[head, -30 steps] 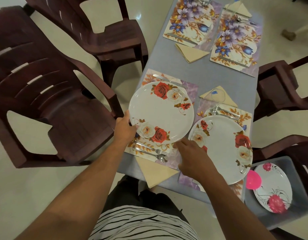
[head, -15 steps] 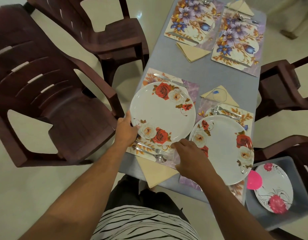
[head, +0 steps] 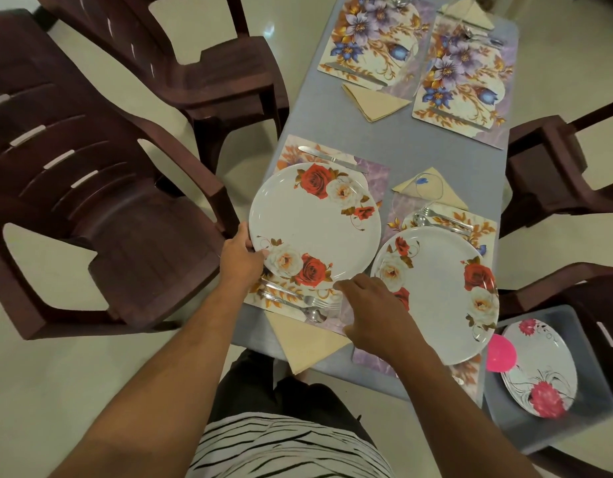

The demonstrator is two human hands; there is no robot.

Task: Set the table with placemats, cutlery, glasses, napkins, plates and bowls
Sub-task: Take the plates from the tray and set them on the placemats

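The person is standing at the near end of a grey table [head: 394, 146], both bare forearms reaching forward and down over it. The left hand [head: 241, 258] is gripping the near-left rim of the left rose plate [head: 313, 224], its fingers tucked beneath the edge and the thumb lying on top; this grip is pinching the rim. That plate is lying on the left placemat [head: 374, 170], between a knife [head: 329, 158] at its far side and a fork [head: 300, 294] and spoon [head: 298, 308] at its near side.

The right hand [head: 374, 313] is hovering palm-down, wrist bent slightly, with its fingers loosely spread and pointing left; its fingertips [head: 343, 285] are lying at the near edge of the same plate, and whether they are actually touching it cannot be told. This hand is partly covering the near-left rim of the right rose plate [head: 439, 294], which is resting on the right placemat [head: 398, 208] just beside the first plate.

A beige napkin [head: 307, 343] is overhanging the near table edge. At the far end, two purple-flowered placemats [head: 370, 43] are lying side by side. A grey bin [head: 581, 391] to the right is holding a pink-flowered plate [head: 539, 367].
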